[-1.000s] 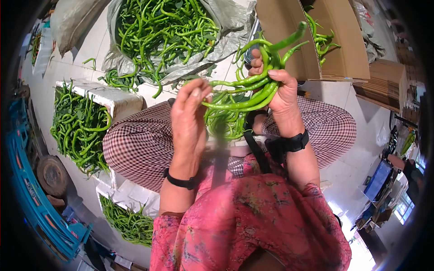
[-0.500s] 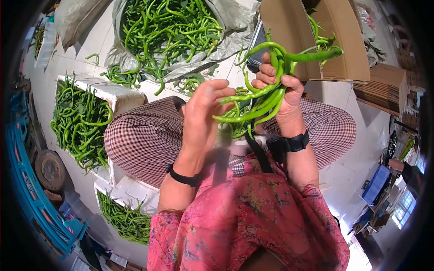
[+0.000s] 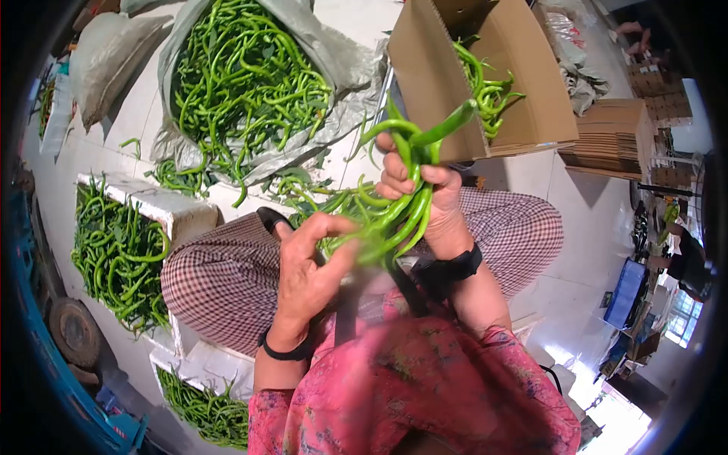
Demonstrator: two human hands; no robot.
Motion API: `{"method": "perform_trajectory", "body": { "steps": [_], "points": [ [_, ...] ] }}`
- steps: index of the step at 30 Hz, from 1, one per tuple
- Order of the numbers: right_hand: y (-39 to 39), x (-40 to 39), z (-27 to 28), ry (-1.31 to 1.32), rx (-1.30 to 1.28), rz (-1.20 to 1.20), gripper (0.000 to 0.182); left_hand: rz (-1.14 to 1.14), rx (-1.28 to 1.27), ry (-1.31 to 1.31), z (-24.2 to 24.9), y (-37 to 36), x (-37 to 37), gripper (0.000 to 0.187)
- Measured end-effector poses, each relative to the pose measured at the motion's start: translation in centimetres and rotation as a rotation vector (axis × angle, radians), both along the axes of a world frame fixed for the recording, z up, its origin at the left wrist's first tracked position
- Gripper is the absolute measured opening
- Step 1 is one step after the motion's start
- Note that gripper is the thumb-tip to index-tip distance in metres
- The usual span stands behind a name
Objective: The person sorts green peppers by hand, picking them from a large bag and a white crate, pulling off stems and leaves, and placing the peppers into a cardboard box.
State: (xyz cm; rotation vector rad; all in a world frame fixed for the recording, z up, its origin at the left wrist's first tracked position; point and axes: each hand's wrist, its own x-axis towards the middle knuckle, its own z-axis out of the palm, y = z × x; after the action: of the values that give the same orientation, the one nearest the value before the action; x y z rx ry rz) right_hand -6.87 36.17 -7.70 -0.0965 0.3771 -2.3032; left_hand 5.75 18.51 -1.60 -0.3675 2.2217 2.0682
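A bundle of long green peppers (image 3: 413,208) is gripped in my right hand (image 3: 425,182), whose fingers and thumb wrap round its middle. One thick pepper sticks out of the top towards the upper right. Beside the bundle's lower left ends is my left hand (image 3: 307,265), its thumb and index finger curved and apart, with their tips blurred. Whether those tips touch the peppers is unclear. More loose peppers (image 3: 296,186) lie with leaves on the floor beyond my hands, partly hidden by them.
An open sack (image 3: 349,61) of peppers spreads ahead. At the upper right, a cardboard box (image 3: 538,91) holds peppers, near flattened cardboard (image 3: 610,140). White foam boxes (image 3: 189,216) of peppers stand at left. My crossed legs (image 3: 220,280) flank the work area.
The view has shifted, so the sack and box appear further left. My right hand has lowered the bundle, and my left hand has moved down with its fingers more curled.
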Motion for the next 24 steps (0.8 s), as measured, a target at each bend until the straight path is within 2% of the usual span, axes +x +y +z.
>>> {"method": "perform_trajectory", "body": {
  "steps": [3, 5, 9, 11, 13, 15, 17, 22, 24],
  "points": [
    [-0.2, 0.1, 0.9, 0.017, 0.022, 0.003, 0.073, -0.072, -0.116, 0.111, 0.3, -0.1, -0.6, 0.021],
    [-0.2, 0.3, 1.0, 0.016, 0.033, -0.007, 0.073, -0.02, -0.279, 0.181, 1.5, 0.0, -0.9, 0.024],
    [-0.5, 0.8, 1.0, -0.024, 0.11, 0.019, 0.072, 0.097, -0.285, 0.22, 0.8, 0.3, -1.0, 0.03],
    [-0.5, 1.2, 0.6, 0.013, 0.259, 0.045, 0.072, 0.096, -0.285, 0.214, 0.5, 0.5, -1.5, 0.035],
    [-0.5, 1.7, 0.3, -0.029, 0.258, 0.075, 0.072, 0.212, -0.173, 0.293, 0.3, 1.1, -2.1, 0.043],
    [-0.6, 2.0, 1.2, 0.013, 0.374, 0.1, 0.061, 0.231, -0.119, 0.312, 0.1, 1.2, -2.2, 0.045],
    [-0.7, 2.1, 1.3, 0.046, 0.434, 0.131, 0.064, 0.316, 0.092, 0.278, 0.7, 1.4, -2.3, 0.044],
    [-0.8, 2.3, 0.7, 0.129, 0.493, 0.176, 0.063, 0.237, 0.044, 0.332, 0.4, 0.3, -2.1, 0.026],
    [-0.7, 2.4, 0.3, 0.118, 0.488, 0.174, 0.063, 0.261, 0.103, 0.282, 0.2, 0.1, -2.0, 0.026]
  ]
}}
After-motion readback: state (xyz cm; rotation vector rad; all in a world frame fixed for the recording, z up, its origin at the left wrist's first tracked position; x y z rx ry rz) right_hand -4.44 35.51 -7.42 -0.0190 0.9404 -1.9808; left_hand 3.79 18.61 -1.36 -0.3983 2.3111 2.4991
